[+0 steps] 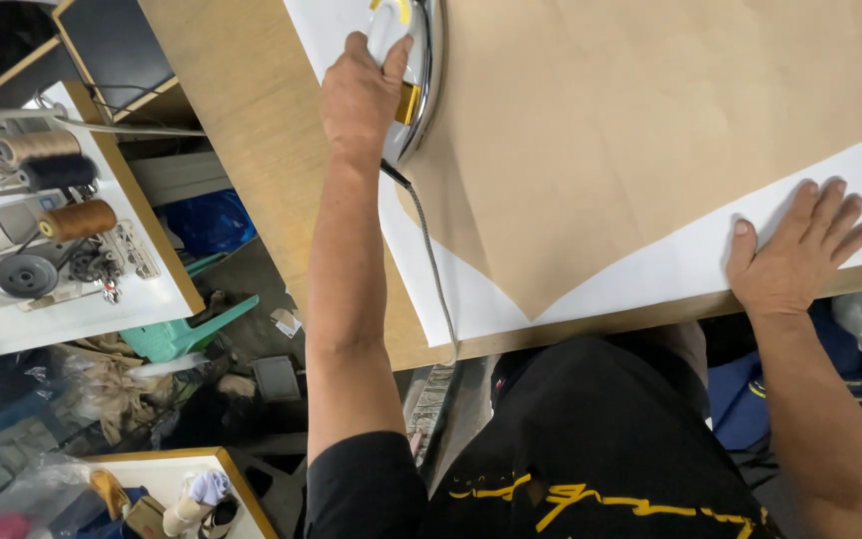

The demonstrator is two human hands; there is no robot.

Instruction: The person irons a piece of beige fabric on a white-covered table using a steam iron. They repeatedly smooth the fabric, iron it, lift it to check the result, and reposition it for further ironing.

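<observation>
My left hand (359, 95) is closed around the white and yellow handle of a chrome electric iron (425, 70). The iron rests on the left edge of a large tan sheet (650, 130). That sheet lies on a white sheet (670, 269) spread over a wooden table (241, 130). The iron's grey cord (433, 265) runs down from it, across the white sheet and over the table's near edge. My right hand (798, 255) lies flat, fingers spread, on the white sheet at the near right edge, holding nothing.
A white sewing machine (42, 269) with several thread spools (77, 220) stands on a side table to the left. A green plastic stool (182, 334) and scraps lie on the floor below. A small table (167, 469) with odds and ends is at the bottom left.
</observation>
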